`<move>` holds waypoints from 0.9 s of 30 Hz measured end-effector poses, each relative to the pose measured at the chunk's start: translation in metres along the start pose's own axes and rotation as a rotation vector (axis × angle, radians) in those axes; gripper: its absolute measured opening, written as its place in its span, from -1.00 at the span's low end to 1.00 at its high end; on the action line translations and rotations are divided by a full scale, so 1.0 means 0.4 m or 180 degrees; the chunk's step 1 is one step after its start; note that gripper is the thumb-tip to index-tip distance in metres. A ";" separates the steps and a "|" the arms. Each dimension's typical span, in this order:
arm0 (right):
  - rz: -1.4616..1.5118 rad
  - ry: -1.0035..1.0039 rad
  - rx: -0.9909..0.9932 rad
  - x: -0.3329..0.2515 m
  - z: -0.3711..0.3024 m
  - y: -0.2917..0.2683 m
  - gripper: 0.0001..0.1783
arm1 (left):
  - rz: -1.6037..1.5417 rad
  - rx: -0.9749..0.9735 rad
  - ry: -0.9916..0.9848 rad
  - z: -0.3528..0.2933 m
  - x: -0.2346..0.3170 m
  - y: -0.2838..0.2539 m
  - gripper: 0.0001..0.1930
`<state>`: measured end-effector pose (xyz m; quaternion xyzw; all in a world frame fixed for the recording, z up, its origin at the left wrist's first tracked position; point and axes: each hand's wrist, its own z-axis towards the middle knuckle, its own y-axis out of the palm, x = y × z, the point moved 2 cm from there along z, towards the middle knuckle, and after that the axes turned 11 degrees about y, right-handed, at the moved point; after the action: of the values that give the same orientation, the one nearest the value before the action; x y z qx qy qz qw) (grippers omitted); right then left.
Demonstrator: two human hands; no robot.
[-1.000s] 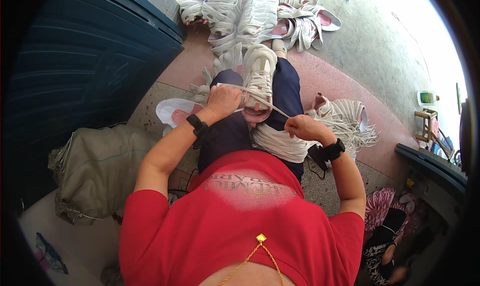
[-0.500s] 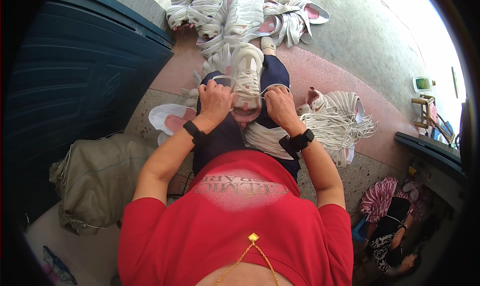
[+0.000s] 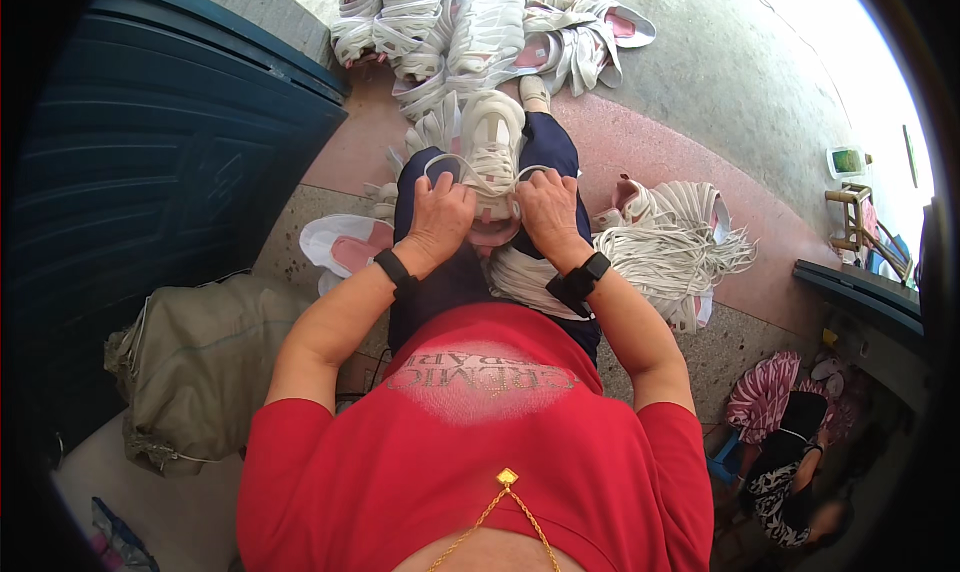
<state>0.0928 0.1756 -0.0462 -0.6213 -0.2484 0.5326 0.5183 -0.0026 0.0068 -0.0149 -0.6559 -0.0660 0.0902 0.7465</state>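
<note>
A white and beige sneaker [image 3: 492, 137] with a pink inner rests between my knees, toe pointing away from me. Its crossed laces run up the middle, and a loop of white shoelace [image 3: 455, 159] arches out at the left. My left hand [image 3: 443, 217] is closed on the lace beside the shoe's opening. On the other side my right hand [image 3: 548, 210] pinches the lace's right-hand part close to the collar. The fingertips of both hands are partly hidden. A bundle of loose white laces [image 3: 655, 257] lies by my right thigh.
Stacked white shoe uppers [image 3: 487, 32] fill the far floor. More uppers [image 3: 685, 207] lie at the right, and one with a pink lining [image 3: 345, 242] at the left. A dark blue door [image 3: 170, 122] and an olive sack [image 3: 215, 352] flank my left; another person [image 3: 795, 462] is at lower right.
Both hands have come closer together, drawing in toward the shoe's opening. The lace on the right now shows a short loop above my right hand. The shoe has stayed nearly in place.
</note>
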 end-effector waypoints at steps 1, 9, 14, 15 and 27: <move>-0.0110 0.0000 -0.0085 -0.006 -0.006 -0.002 -0.86 | 0.0084 -0.0109 0.0073 0.004 0.002 -0.001 -0.89; 0.0150 -0.0107 -0.0120 0.023 -0.028 0.030 -0.86 | 0.0157 -0.0453 0.0330 0.019 -0.003 -0.008 -0.90; -0.0200 -0.0602 -0.0060 -0.002 -0.029 0.028 -0.87 | 0.0135 -0.0143 0.0472 -0.001 -0.024 -0.008 -0.90; -0.0483 -0.0770 -0.0076 -0.017 -0.023 0.010 -0.86 | 0.0078 -0.0071 0.0488 -0.006 -0.026 -0.008 -0.90; 0.1884 0.0777 -0.0400 -0.075 0.201 -0.066 -0.68 | -0.4861 0.0751 -0.2538 0.139 -0.165 -0.011 -0.84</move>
<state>0.0162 0.1893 -0.0017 -0.7566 -0.0255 0.5653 0.3276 -0.0787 0.0454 -0.0018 -0.2701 -0.7348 -0.2060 0.5871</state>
